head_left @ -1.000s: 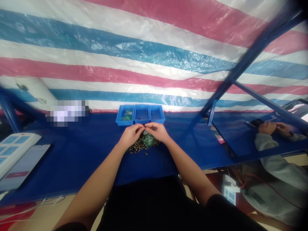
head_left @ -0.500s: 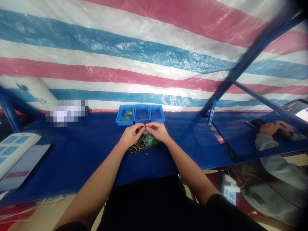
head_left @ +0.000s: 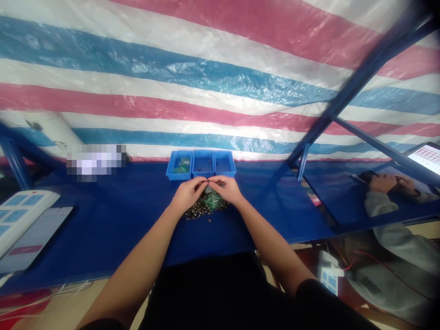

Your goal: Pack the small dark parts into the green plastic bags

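Note:
My left hand (head_left: 188, 195) and my right hand (head_left: 228, 189) meet at their fingertips above a heap on the blue table. Both are closed in a pinch around something small and dark, too small to name. Below them lies a pile of small brass-coloured and dark metal pieces (head_left: 197, 211), with green translucent pieces (head_left: 215, 200) on its right part. One loose piece (head_left: 209, 221) rests in front of the pile. Just beyond my fingers stand three joined blue bins. The left bin (head_left: 178, 177) holds green pieces, the middle bin (head_left: 202, 173) a few small dark bits.
The right bin (head_left: 225, 170) adjoins the middle one. On the left are a white power strip (head_left: 29, 206) and a phone (head_left: 37, 240). A blue metal frame (head_left: 319, 123) rises at right, beyond which another person's hands (head_left: 385, 183) rest near a screen. Striped sheeting hangs behind.
My hands stay pinched together in nearly the same spot. At right, the other person's hands have lowered and moved apart, and the screen there shows a different picture.

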The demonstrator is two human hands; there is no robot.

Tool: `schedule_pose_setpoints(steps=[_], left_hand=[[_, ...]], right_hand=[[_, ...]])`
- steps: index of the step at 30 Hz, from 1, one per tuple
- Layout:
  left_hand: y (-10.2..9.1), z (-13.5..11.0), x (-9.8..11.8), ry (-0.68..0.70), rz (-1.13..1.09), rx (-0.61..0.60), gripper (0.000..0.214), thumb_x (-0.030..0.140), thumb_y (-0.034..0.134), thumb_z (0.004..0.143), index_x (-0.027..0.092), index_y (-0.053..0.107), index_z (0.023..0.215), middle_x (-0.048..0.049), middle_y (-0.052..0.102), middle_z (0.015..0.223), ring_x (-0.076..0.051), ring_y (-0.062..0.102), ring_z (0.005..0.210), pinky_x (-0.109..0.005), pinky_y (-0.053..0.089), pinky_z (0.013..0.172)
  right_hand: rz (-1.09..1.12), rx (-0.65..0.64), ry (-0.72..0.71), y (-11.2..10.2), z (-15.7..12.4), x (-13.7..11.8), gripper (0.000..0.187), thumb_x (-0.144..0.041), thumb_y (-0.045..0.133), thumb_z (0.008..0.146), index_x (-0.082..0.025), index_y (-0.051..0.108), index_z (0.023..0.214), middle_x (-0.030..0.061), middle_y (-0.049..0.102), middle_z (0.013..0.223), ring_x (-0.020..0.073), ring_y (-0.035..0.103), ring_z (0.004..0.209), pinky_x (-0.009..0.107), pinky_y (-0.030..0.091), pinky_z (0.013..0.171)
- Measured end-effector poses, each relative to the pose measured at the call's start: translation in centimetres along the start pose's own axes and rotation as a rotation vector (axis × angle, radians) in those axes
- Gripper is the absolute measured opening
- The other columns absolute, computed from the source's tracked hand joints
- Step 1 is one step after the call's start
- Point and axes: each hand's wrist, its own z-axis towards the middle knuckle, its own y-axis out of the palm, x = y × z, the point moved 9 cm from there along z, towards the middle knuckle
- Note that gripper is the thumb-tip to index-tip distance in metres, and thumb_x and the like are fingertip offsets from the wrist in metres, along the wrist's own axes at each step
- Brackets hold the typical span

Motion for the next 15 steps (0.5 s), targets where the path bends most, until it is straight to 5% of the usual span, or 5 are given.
schedule_pose_setpoints(steps=[15], left_hand=[[-0.21, 0.11, 0.52, 0.045, -0.001, 0.003, 0.032, 0.045, 0.045, 0.095, 0.024, 0.069, 0.101, -0.0028, 0.073, 0.098, -0.018, 0.067, 0.084, -0.027, 0.050, 0.077]], right_hand=[[0.001, -0.002, 0.006, 0.01, -0.04, -0.32, 0.035, -0.045, 0.069, 0.078, -0.018, 0.074, 0.099, 0.0069, 0.075, 0.093, 0.0159, 0.066, 0.071, 0.030, 0.056, 0.068]])
